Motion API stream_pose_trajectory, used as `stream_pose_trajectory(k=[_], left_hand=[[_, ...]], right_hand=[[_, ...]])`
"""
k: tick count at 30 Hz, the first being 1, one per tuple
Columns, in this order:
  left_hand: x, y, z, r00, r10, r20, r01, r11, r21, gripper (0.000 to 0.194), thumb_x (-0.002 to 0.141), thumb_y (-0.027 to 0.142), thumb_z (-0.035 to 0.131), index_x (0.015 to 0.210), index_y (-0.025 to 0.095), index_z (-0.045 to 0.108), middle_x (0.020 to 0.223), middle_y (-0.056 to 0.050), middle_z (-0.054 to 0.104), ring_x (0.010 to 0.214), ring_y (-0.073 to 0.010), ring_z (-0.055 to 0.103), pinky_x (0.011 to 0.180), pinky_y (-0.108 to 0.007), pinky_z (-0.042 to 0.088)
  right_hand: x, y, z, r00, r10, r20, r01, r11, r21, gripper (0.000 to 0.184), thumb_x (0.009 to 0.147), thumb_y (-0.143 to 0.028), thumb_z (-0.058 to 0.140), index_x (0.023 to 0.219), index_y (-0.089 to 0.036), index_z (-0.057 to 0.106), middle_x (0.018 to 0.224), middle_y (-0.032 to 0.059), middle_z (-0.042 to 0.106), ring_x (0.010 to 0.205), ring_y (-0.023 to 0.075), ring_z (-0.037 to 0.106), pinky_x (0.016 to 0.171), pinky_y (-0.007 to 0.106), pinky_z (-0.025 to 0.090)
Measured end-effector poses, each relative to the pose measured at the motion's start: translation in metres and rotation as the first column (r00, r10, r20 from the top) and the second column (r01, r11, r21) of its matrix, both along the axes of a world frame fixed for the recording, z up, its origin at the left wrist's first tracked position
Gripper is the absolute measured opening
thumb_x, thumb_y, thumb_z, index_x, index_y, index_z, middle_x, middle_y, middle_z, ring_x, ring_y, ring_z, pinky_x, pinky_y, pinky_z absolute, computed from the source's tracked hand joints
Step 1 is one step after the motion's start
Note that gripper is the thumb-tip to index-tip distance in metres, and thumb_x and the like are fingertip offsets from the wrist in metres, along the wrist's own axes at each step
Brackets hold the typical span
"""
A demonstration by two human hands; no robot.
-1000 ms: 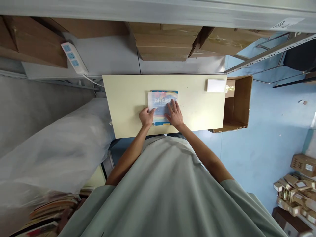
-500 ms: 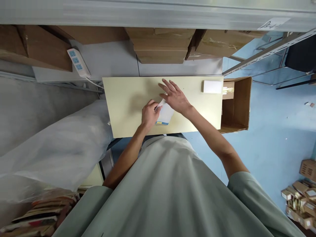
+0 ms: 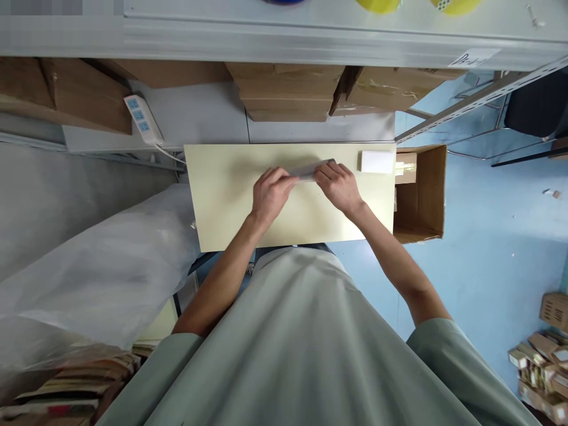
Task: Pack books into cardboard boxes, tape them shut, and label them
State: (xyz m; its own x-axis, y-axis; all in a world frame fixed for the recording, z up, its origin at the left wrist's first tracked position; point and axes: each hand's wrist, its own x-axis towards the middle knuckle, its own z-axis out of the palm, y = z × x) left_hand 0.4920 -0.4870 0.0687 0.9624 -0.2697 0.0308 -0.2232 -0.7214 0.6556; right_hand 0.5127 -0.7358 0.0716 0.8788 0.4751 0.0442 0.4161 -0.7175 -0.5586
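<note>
Both of my hands grip a thin book (image 3: 306, 170), raised on edge above the pale yellow table (image 3: 226, 201). My left hand (image 3: 273, 195) is closed on the book's left end, thumb and fingers pinching it. On the other end, my right hand (image 3: 338, 186) has its fingers curled over the book. Only a narrow greyish strip of the book shows between them, so its cover is turned out of sight. To the right of my right hand, a small white box (image 3: 377, 161) lies on the table.
An open cardboard box (image 3: 430, 195) stands against the table's right end. Behind the table, cartons (image 3: 288, 92) and a power strip (image 3: 144, 120) sit on a shelf. A large translucent plastic bag (image 3: 133, 260) bulges at the left. Stacked books (image 3: 75, 378) are at lower left.
The book lay flat under a thin white sheet with my right hand spread on it. It was then tilted up, and now both hands hold it on edge, farther back.
</note>
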Motion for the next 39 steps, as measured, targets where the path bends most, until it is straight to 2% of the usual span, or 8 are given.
stream_pose_trajectory(k=[7,11,17,22,27,30,35,39], left_hand=[[-0.043,-0.013,-0.055,0.929,-0.196,-0.314,0.181,0.981,-0.075,0.019,0.108,0.025,0.071,0.111,0.029,0.09,0.114,-0.008,0.082,0.11,-0.0272,0.074,0.101,-0.038,0.057],[-0.062,-0.016,-0.085,0.873,-0.156,-0.463,0.145,0.988,-0.059,0.022,0.108,0.022,0.068,0.109,0.026,0.09,0.114,-0.01,0.083,0.108,-0.0278,0.075,0.101,-0.039,0.058],[-0.073,-0.018,-0.109,0.899,-0.089,-0.429,0.118,0.992,0.04,0.03,0.111,0.022,0.057,0.123,0.022,0.085,0.123,-0.014,0.079,0.114,-0.0294,0.073,0.104,-0.041,0.057],[-0.076,-0.021,-0.111,0.945,-0.07,-0.319,0.129,0.977,0.169,0.038,0.112,0.018,0.049,0.138,0.019,0.078,0.133,-0.019,0.075,0.119,-0.0321,0.072,0.105,-0.044,0.055],[-0.077,-0.036,-0.107,0.922,-0.342,-0.181,0.382,0.88,0.284,0.04,0.11,0.012,0.046,0.132,0.016,0.08,0.133,-0.023,0.075,0.127,-0.0357,0.068,0.11,-0.051,0.054],[-0.078,-0.042,-0.107,0.901,-0.392,-0.184,0.433,0.834,0.343,0.038,0.109,0.016,0.052,0.136,0.012,0.078,0.138,-0.026,0.074,0.128,-0.0389,0.068,0.108,-0.053,0.057],[-0.074,-0.032,-0.111,0.884,-0.431,-0.182,0.468,0.803,0.368,0.051,0.11,0.009,0.043,0.15,0.015,0.074,0.149,-0.022,0.073,0.138,-0.0364,0.068,0.115,-0.052,0.058],[-0.068,-0.022,-0.112,0.875,-0.453,-0.171,0.484,0.811,0.329,0.059,0.107,0.005,0.041,0.156,0.019,0.072,0.159,-0.019,0.07,0.149,-0.0349,0.066,0.122,-0.052,0.057]], right_hand=[[-0.074,-0.028,-0.044,0.975,0.028,-0.221,-0.062,0.987,-0.149,0.028,0.119,-0.029,0.056,0.111,-0.022,0.082,0.117,0.0128,0.08,0.111,0.0281,0.069,0.087,0.038,0.059],[-0.095,-0.022,-0.074,0.943,-0.003,-0.334,-0.073,0.974,-0.215,0.029,0.118,-0.024,0.054,0.115,-0.021,0.083,0.12,0.0132,0.08,0.116,0.0284,0.068,0.095,0.039,0.061],[-0.104,-0.004,-0.102,0.93,-0.144,-0.337,0.054,0.964,-0.261,0.028,0.117,-0.019,0.051,0.121,-0.015,0.079,0.119,0.0182,0.079,0.117,0.0312,0.068,0.106,0.042,0.058],[-0.107,0.0,-0.104,0.893,-0.268,-0.362,0.185,0.951,-0.248,0.028,0.118,-0.021,0.052,0.135,-0.016,0.074,0.125,0.0167,0.081,0.12,0.0308,0.069,0.103,0.041,0.059],[-0.099,0.01,-0.098,0.86,-0.315,-0.401,0.208,0.935,-0.288,0.029,0.116,-0.016,0.05,0.127,-0.017,0.076,0.125,0.0154,0.081,0.121,0.0296,0.07,0.107,0.039,0.057],[-0.089,0.015,-0.093,0.818,-0.355,-0.453,0.227,0.922,-0.313,0.029,0.114,-0.013,0.051,0.127,-0.016,0.077,0.128,0.0144,0.083,0.122,0.0284,0.072,0.11,0.038,0.056],[-0.067,0.013,-0.082,0.693,-0.416,-0.588,0.24,0.903,-0.356,0.025,0.112,-0.016,0.062,0.126,-0.02,0.082,0.128,0.0114,0.087,0.122,0.0272,0.08,0.106,0.033,0.057],[-0.053,0.007,-0.073,0.665,-0.408,-0.625,0.22,0.907,-0.358,0.018,0.108,-0.018,0.07,0.117,-0.021,0.086,0.117,0.0091,0.089,0.113,0.0264,0.084,0.096,0.029,0.058]])
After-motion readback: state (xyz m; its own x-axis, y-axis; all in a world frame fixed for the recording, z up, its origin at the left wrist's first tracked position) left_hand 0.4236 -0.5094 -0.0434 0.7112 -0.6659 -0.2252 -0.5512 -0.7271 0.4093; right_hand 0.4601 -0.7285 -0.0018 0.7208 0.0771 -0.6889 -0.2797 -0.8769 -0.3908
